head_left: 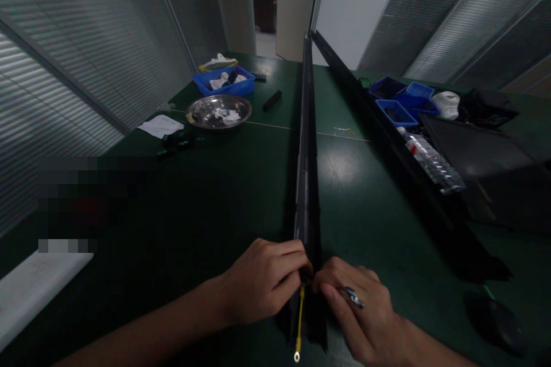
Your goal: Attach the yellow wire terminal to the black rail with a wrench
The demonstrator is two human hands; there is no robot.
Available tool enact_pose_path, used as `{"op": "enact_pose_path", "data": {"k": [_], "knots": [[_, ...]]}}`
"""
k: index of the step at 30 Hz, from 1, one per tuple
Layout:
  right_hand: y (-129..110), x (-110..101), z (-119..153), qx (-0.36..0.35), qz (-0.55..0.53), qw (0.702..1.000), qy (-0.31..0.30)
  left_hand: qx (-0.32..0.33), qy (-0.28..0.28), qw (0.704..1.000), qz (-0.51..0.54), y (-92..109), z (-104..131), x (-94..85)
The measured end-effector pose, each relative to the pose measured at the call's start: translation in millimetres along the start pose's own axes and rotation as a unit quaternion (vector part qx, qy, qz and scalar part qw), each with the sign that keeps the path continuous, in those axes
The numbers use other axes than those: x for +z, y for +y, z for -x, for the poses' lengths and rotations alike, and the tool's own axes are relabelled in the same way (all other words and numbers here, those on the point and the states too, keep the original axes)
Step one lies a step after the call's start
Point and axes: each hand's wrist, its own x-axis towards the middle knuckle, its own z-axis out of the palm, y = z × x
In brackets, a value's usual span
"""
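A long dark bar point(303, 172) runs away from me down the middle of the green table. At its near end my left hand point(269, 281) has its fingers bent and pressed onto the bar; what they pinch is hidden. My right hand point(359, 307) is closed just right of the bar, around a small shiny metal tool point(353, 297) that sticks out between thumb and fingers. The two hands almost touch. Below them a yellow wire point(300, 324) with a ring terminal point(297, 356) at its tip hangs out of the bar's end.
A second long dark bar point(387, 137) lies to the right, beside blue bins point(395, 113) and a clear plastic bottle point(433, 163). Further left are a metal dish point(206, 120), a blue basket point(241, 87) and a paper point(159, 126). A dark mouse-like object point(497, 321) lies near right.
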Motion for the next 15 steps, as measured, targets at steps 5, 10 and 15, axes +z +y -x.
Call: {"op": "enact_pose_path", "data": {"k": [5, 10, 15], "knots": [[-2.6, 3.8, 0.8, 0.006, 0.027, 0.999, 0.028, 0.003, -0.001, 1.000, -0.001, -0.5, 1.0, 0.3], [-7.5, 9.4, 4.4, 0.006, 0.059, 0.997, 0.058, 0.006, 0.004, 1.000, -0.006, -0.6, 0.5, 0.1], [-6.9, 6.2, 3.3, 0.001, 0.071, 0.997, 0.035, 0.001, -0.001, 1.000, -0.008, 0.3, 0.1, -0.4]]}}
